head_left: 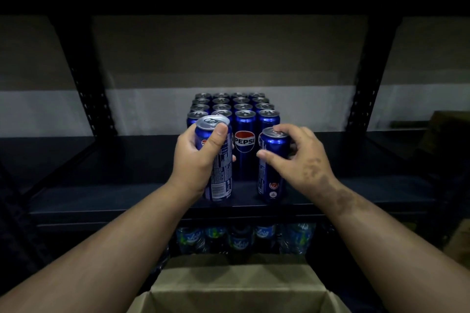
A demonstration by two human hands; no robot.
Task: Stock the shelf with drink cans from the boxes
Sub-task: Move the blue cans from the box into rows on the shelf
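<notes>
Several tall blue Pepsi cans (244, 145) stand in rows at the middle of a dark metal shelf (101, 193). My left hand (198, 160) grips a blue can (220, 173) round its upper half, tilted slightly, at the front left of the rows. My right hand (297, 157) holds another blue can (272, 168) near its top with thumb and fingers; this can stands upright on the shelf at the front right. A gap lies between the two held cans.
An open cardboard box (236, 295) sits below me, in front of the shelf. Bottles with green and blue labels (241, 239) fill the lower shelf. Black slotted uprights (89, 99) frame the bay. More cardboard (447, 140) shows at the right edge.
</notes>
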